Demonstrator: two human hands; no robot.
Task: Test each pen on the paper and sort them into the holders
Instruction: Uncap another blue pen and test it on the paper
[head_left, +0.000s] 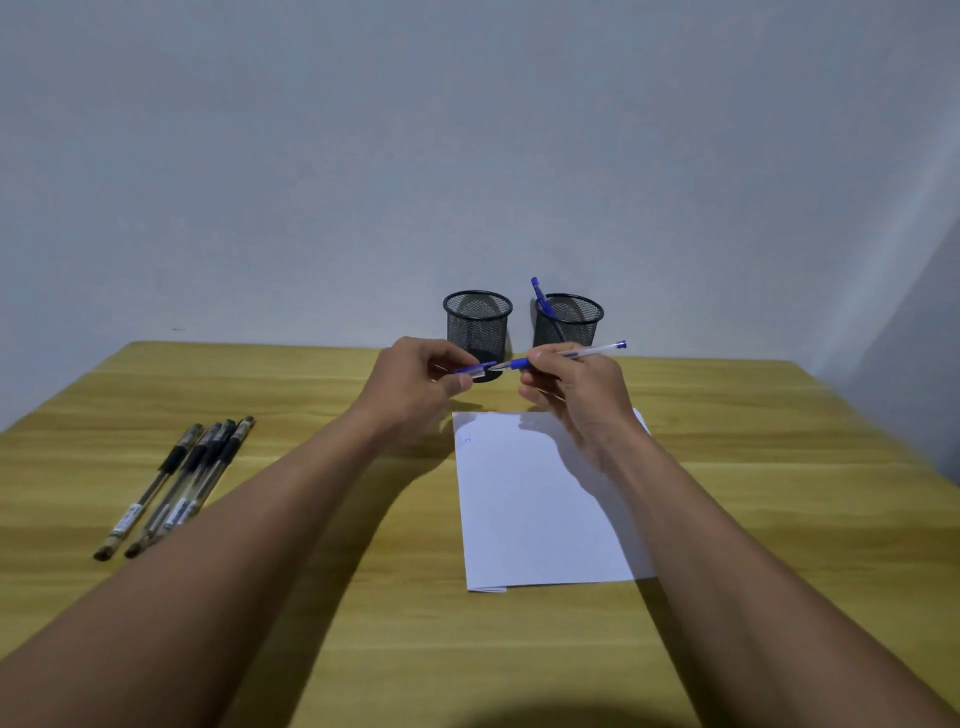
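Blue pen (569, 354) pinched in right hand (574, 392), tip pointed at cap (475, 368) pinched by left hand (415, 387), both held over top edge of paper (540, 509). Left holder (478, 325) and right holder (574, 322) seen at 12 o'clock of paper, second blue pen (540, 299) stood in right holder. Black pens (176, 483) laid at 9 o'clock on table (311, 597).

Wide bare table (805, 467) right of the paper (540, 519), while the left side is taken by a row of black pens (176, 483). At the back, the left holder (478, 325) stands open-mouthed with nothing poking out, but the right holder (569, 319) has a blue pen (540, 300) leaning at its left rim, a narrow gap between the two, wall close behind.
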